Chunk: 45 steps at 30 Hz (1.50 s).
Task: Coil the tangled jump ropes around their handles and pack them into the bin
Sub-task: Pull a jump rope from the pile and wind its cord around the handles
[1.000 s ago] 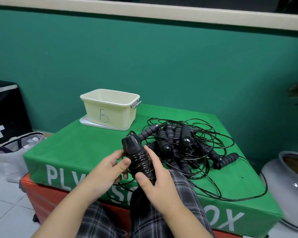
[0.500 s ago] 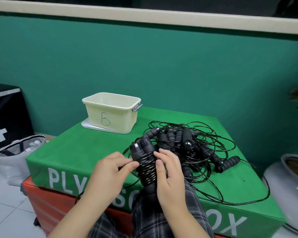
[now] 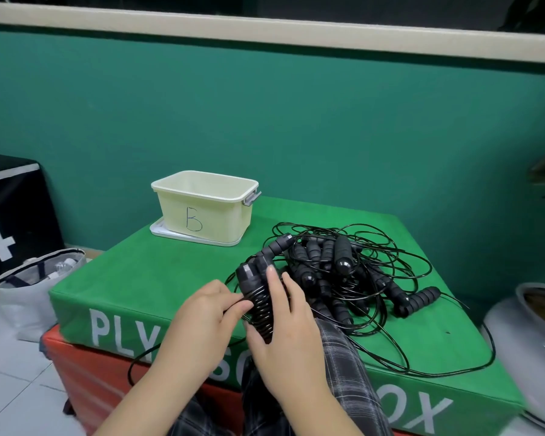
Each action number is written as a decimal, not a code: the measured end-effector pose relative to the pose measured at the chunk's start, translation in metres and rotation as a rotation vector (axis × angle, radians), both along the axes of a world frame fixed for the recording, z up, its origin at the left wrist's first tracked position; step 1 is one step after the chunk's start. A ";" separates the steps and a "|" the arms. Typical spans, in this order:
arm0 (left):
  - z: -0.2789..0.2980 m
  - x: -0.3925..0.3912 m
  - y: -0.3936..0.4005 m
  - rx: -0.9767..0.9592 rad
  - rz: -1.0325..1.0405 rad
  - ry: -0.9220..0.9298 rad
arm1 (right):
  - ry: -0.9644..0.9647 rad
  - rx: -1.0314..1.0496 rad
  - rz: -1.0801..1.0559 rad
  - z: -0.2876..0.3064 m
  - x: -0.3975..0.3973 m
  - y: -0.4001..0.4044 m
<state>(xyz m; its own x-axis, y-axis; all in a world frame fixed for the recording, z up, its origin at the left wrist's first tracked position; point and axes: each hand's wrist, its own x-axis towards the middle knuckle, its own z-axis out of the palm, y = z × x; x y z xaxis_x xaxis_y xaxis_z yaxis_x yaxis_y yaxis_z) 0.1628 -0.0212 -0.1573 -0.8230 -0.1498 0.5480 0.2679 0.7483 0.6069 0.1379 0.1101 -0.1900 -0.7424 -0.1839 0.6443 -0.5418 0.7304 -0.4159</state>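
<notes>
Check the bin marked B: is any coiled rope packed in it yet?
Cannot tell: the bin shows only its inner far wall, with the floor hidden from this view.

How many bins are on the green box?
1: the cream bin marked B, at the far left corner of the green box, standing on its lid.
</notes>
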 end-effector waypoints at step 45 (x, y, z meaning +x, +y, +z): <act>0.016 0.000 0.004 0.258 -0.085 0.001 | -0.022 -0.489 0.201 0.009 -0.006 0.017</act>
